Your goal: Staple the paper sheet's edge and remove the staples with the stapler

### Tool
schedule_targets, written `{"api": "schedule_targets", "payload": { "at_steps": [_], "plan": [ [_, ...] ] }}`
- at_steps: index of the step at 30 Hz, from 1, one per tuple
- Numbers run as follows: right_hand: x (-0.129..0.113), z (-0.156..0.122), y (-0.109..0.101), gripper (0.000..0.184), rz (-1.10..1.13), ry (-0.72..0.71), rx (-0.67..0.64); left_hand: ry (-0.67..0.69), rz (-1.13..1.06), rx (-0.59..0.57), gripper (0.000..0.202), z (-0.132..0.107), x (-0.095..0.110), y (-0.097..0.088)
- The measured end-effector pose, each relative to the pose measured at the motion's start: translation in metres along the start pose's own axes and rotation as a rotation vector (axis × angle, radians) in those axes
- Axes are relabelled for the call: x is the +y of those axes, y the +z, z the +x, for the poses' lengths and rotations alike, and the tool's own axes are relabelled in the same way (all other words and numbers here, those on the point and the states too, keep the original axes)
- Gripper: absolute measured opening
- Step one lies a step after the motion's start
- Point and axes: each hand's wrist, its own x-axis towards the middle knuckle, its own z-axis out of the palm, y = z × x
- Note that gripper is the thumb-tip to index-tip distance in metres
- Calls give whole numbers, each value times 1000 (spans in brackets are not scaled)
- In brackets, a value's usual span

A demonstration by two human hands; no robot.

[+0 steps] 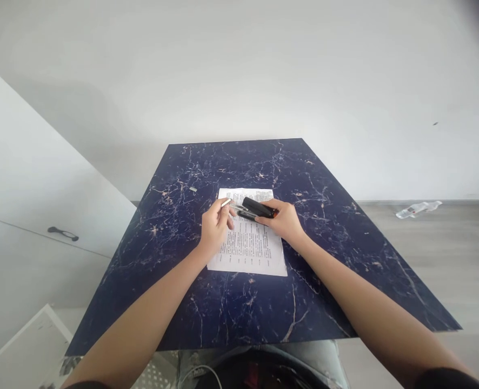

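Note:
My right hand [282, 216] is closed around a black stapler [255, 206], whose upper and lower arms are spread apart toward the left. A thin metal part shows between those arms. Pinched in the fingers of my left hand [215, 221] is a short, pale, shiny strip [226, 202] that looks like a row of staples. Its tip is close to the stapler's opening; whether they touch I cannot tell. Beneath both hands lies a printed sheet of paper [247, 251], flat on the dark blue marbled table [255, 308].
A small pale green piece [193, 189] lies on the table, left of the paper. Behind the table rises a white wall [239, 70]. A white cabinet with a black handle [63, 233] stands at left. Clear plastic packaging [418, 209] is on the floor at right.

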Motion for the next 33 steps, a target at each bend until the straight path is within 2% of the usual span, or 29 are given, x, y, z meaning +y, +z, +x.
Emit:
{"api": "schedule_targets", "payload": {
  "at_steps": [6, 11, 15, 19, 22, 27, 33],
  "plan": [
    [-4, 2, -2, 38, -37, -108, -81, 75, 100, -155, 33, -7, 0, 2],
    [-20, 0, -15, 53, 129, -367, -115, 171, 271, -243, 27, -7, 2, 1],
    [-31, -6, -15, 32, 216, -461, -201, 224, 320, -296, 15, -8, 2, 1],
    [-34, -7, -15, 14, 251, -494, -206, 321, 460, -358, 16, -10, 0, 1],
    [-33, -4, -19, 10, 299, -492, -211, 355, 513, -392, 18, -11, 0, 1],
    [-31, -3, -25, 17, 307, -513, -304, 411, 528, -410, 19, -10, 0, 1],
    [-32, -3, -29, 9, 329, -534, -317, 371, 457, -406, 17, -12, 3, 2]
  ]
}}
